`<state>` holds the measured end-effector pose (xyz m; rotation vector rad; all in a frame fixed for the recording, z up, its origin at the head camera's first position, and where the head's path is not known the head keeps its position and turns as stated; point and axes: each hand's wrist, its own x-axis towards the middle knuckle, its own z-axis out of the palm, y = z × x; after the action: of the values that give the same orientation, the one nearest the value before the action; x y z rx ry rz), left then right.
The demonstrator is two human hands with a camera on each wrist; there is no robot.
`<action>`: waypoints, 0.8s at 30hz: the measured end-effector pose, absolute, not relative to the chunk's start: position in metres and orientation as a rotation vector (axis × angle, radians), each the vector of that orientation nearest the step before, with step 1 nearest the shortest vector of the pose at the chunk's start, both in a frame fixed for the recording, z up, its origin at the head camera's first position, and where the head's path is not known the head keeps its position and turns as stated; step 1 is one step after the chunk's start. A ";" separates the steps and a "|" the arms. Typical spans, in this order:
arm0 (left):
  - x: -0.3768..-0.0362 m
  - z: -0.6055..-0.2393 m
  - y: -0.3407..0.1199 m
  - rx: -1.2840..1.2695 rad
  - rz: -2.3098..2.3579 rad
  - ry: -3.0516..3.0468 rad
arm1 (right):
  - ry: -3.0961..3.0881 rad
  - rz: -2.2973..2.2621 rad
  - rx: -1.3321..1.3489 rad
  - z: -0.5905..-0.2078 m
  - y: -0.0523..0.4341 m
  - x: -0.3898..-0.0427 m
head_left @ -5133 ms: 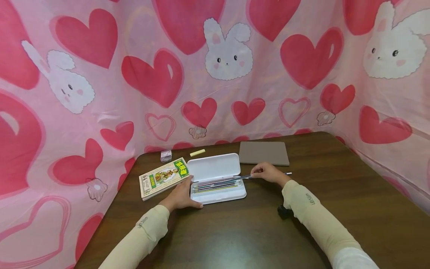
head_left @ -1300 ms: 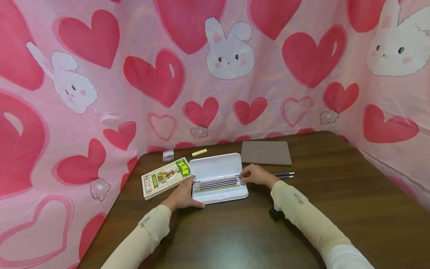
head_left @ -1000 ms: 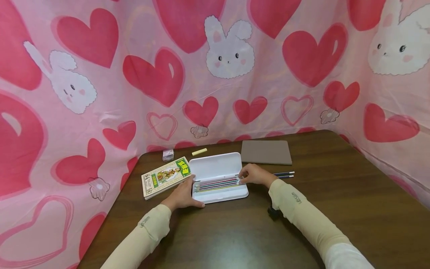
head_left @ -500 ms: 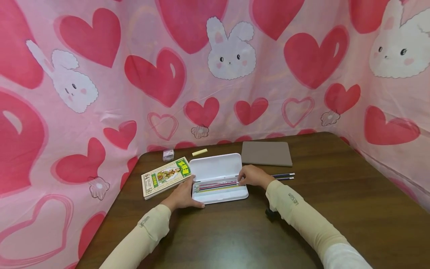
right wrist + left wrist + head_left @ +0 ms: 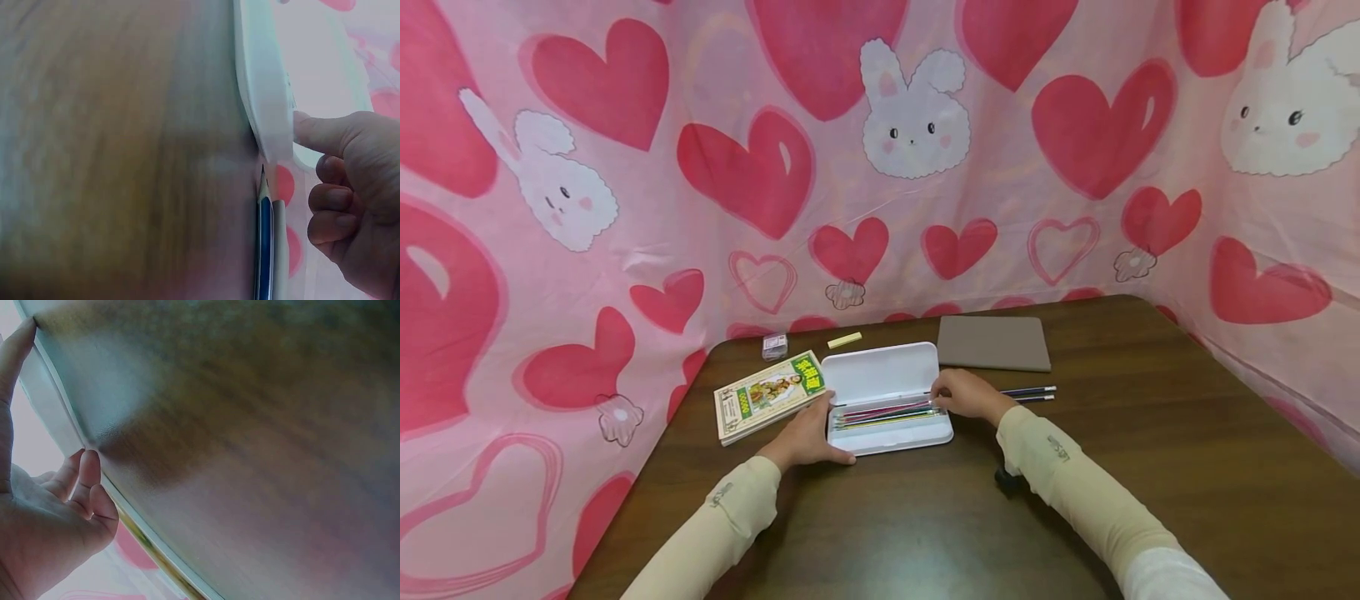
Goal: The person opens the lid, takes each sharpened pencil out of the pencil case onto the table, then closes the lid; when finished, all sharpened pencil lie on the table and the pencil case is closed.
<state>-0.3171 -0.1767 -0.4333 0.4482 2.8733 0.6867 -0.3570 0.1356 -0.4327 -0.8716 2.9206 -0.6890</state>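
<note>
A person's right hand [image 5: 964, 395] rests curled at the right end of an open white pencil case [image 5: 887, 400], apparently pinching the pencils [image 5: 883, 413] laid inside; the grip is partly hidden. The left hand [image 5: 808, 437] lies flat, steadying the case's left end. Filling seems under way; two loose pencils [image 5: 1028, 393] beside it likely need picking up next.

Brown wooden table [image 5: 1150, 467]. Illustrated book [image 5: 767, 397] at left; small clear box [image 5: 772, 346] and yellow eraser [image 5: 844, 340] behind it. Grey notebook [image 5: 992, 342] far centre. Pink heart-and-bunny cloth [image 5: 625, 208] surrounds.
</note>
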 end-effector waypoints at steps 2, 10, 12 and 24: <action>-0.317 -0.433 -0.176 0.448 0.690 2.871 | 2.934 -0.721 -0.912 -0.432 0.139 -0.357; -0.317 -0.433 -0.176 0.435 0.677 2.872 | 2.920 -0.847 -1.036 -0.432 0.159 -0.357; -0.318 -0.434 -0.176 0.429 0.676 2.873 | 2.912 -0.869 -1.024 -0.430 0.165 -0.356; -0.321 -0.437 -0.179 0.430 0.684 2.876 | 2.932 -0.984 -0.929 -0.432 0.212 -0.353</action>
<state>-0.3206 -0.1792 -0.4369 0.4302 2.8758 0.6838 -0.3528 0.2117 -0.4321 -0.9290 2.9322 -0.9836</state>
